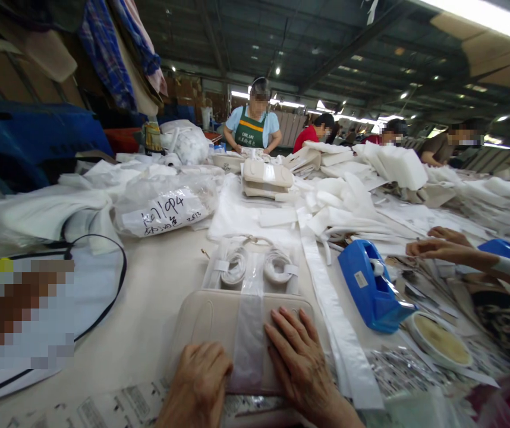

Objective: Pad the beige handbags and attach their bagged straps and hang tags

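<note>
A beige handbag [213,318] lies flat on the table in front of me, with a translucent plastic strip [249,339] across its middle. White coiled straps [235,266], bound with small white wraps, sit at its far side. My right hand [297,356] rests on the right part of the bag with fingers stretched out. At the near left of the bag, my left hand [204,374] is closed, its fingers curled against the bag's edge; the fingertips are hidden.
A blue tape dispenser [368,288] stands to the right, beside a bowl [442,339]. White foam strips [326,309] run along the bag's right. A marked plastic package [166,205] and stacked bags [267,173] lie beyond. Another person's hand [437,246] is at the right; co-workers stand behind.
</note>
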Motion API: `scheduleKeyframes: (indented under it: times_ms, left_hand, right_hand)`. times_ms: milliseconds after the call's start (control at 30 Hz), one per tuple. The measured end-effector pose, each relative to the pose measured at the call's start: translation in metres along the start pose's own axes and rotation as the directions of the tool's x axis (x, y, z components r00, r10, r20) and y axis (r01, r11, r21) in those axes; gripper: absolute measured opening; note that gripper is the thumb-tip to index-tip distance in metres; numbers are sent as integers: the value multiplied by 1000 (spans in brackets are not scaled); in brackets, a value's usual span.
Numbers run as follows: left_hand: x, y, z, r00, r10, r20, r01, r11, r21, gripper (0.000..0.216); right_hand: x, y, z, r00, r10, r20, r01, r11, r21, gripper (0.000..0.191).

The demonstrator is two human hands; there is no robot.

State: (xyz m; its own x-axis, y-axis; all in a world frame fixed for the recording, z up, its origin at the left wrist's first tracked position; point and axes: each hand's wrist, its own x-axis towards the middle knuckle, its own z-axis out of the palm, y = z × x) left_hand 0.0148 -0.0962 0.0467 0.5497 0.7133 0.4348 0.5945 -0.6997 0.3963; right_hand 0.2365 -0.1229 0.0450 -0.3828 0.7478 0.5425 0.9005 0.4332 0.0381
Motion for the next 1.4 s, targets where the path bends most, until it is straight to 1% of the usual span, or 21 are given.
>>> scheduleKeyframes:
  times_ms: [100,233,300,367,400,433,467,533,600,633,733,800,867,967,1000,1033,1100,1167,1233,1300,1400]
  left_hand:
    - [-2,6,0,999,-47,15,46,997,64,15]
    - [3,-7,-7,998,61,21,-63,995,82,10]
    - [8,-24,-14,991,85,-102,-71,988,136,6]
    - [16,-44,-21,961,11,-277,45,980,196,15]
    - [21,-54,-24,942,-71,-327,136,974,181,28]
    - [26,-62,-25,928,-189,-320,239,963,123,42]
    - [31,-69,-26,911,-321,-258,341,940,34,54]
    - [39,-75,-25,844,-534,-43,521,837,-167,71]
    - [40,-73,-21,770,-627,118,629,717,-301,75]
    - [37,-71,-19,747,-649,145,654,676,-340,74]
    - [18,-64,-14,704,-701,110,684,629,-368,66]
    - [4,-65,-15,707,-704,65,683,656,-323,60]
    - [1,-68,-21,765,-642,-43,620,754,-218,55]
    - [29,-67,-37,889,-344,-303,363,932,7,53]
    - [47,-63,-43,901,-221,-375,262,963,63,51]
    - [67,-58,-47,911,-121,-394,175,979,104,46]
    - [113,-44,-52,958,-47,-284,93,984,152,34]
    - [155,-33,-48,988,-132,-79,148,956,254,27]
    - [187,-27,-37,981,-189,41,165,928,334,26]
    - [205,-29,-22,975,-200,99,153,922,356,24]
    - [213,-39,-3,965,-210,155,139,917,374,19]
  right_hand:
    - [0,1,0,1000,-13,-3,13,1000,-15,41]
    - [0,4,0,999,-41,-34,41,999,-8,41]
    - [-2,5,2,995,-9,-95,10,1000,4,39]
    - [-6,6,6,970,162,-180,-159,987,32,41]
    - [-8,7,9,932,298,-207,-290,955,70,45]
    - [-9,8,12,872,443,-209,-425,896,127,52]
    - [-11,9,15,803,570,-173,-539,819,197,58]
    - [-12,11,18,686,727,-24,-681,653,331,66]
    - [-11,11,17,619,777,112,-738,527,422,68]
    - [-11,10,16,596,790,142,-749,484,452,68]
    - [-13,0,11,555,826,100,-748,443,493,65]
    - [-18,-8,9,560,827,42,-738,476,478,60]
    - [-23,-12,9,601,799,-15,-718,547,431,57]
    - [-24,-9,8,695,696,-181,-641,713,284,59]
    - [-22,-7,8,725,645,-243,-605,764,223,60]
    - [-18,-4,8,753,587,-297,-564,808,168,60]
    - [-11,0,8,804,473,-359,-479,874,79,57]
    - [-4,2,11,865,351,-358,-380,925,-10,54]
    - [-1,1,16,920,221,-322,-269,956,-113,52]
    - [-1,-2,21,938,180,-298,-236,957,-166,52]
    - [-4,-7,29,909,275,-312,-332,932,-143,48]
